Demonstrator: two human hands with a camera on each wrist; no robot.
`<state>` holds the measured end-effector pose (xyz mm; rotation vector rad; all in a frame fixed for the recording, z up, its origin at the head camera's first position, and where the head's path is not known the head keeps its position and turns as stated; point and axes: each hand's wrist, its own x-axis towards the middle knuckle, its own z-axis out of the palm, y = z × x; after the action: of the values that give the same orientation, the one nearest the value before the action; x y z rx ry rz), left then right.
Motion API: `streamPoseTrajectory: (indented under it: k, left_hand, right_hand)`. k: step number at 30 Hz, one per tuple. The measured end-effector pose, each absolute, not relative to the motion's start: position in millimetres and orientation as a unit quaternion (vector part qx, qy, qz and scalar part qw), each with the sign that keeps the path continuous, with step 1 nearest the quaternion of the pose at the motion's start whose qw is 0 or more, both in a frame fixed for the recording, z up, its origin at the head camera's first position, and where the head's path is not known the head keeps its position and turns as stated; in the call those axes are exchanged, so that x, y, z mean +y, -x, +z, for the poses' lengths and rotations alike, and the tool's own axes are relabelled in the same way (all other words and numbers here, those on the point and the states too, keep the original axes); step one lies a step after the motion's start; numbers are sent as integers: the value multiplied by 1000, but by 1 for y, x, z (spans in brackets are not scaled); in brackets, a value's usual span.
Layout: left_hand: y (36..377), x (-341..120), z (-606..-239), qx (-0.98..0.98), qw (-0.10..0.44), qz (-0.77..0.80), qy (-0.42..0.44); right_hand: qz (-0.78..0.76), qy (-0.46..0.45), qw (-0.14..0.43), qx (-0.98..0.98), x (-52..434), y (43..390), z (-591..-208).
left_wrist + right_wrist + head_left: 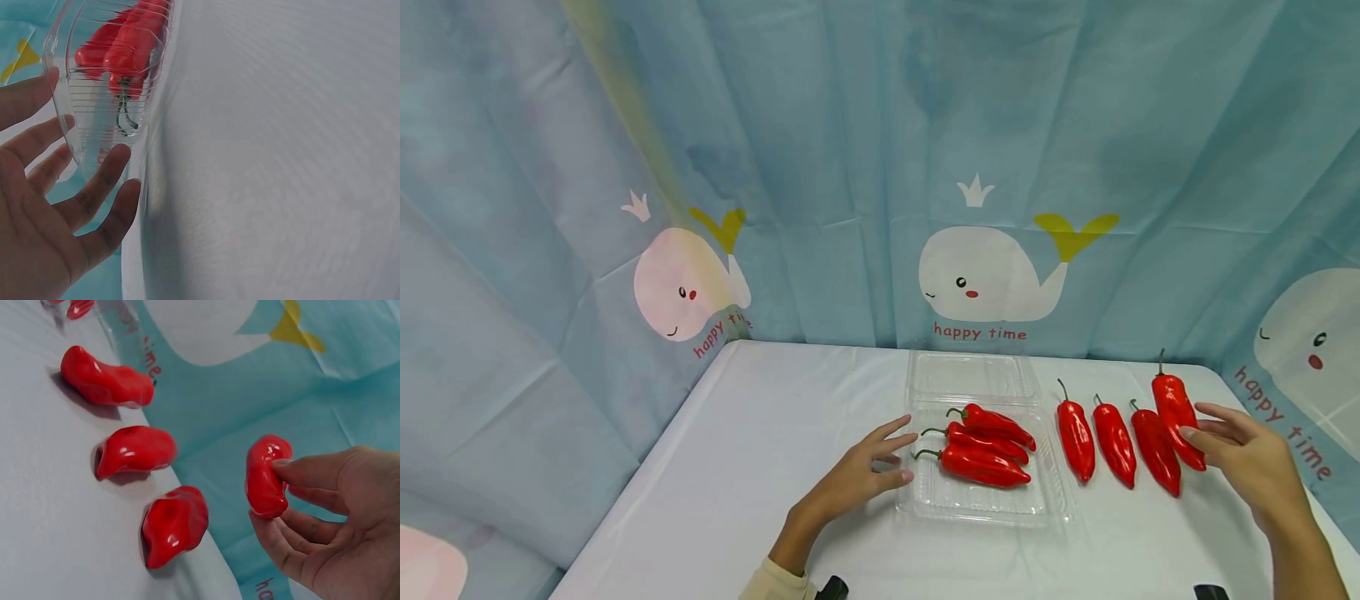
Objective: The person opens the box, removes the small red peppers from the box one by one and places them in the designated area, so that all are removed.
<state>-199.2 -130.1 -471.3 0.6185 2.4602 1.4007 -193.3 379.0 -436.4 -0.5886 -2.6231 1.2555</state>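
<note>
In the head view my right hand pinches a long red pepper between thumb and fingers. The right wrist view shows this pepper raised off the table, its stem hidden. Three more red peppers lie in a row to its left, the closest one partly overlapped by the held pepper in the head view. My left hand is spread at the left side of a clear plastic clamshell box, fingertips at its rim. Inside the box lie three red peppers, stems pointing left.
The box's clear lid is folded back toward the curtain. A white cloth covers the table. Behind and around it hangs a blue curtain with printed whales.
</note>
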Motion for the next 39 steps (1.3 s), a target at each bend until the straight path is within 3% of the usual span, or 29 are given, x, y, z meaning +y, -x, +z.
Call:
streamPoseTrajectory:
  k: [13, 39]
  left_hand:
    - [200, -131, -473, 844, 119, 477, -215]
    - [200, -131, -473, 844, 118, 475, -218]
  right_hand:
    - [429, 263, 55, -862, 397, 198, -447]
    - [413, 307, 7, -857, 411, 196, -467]
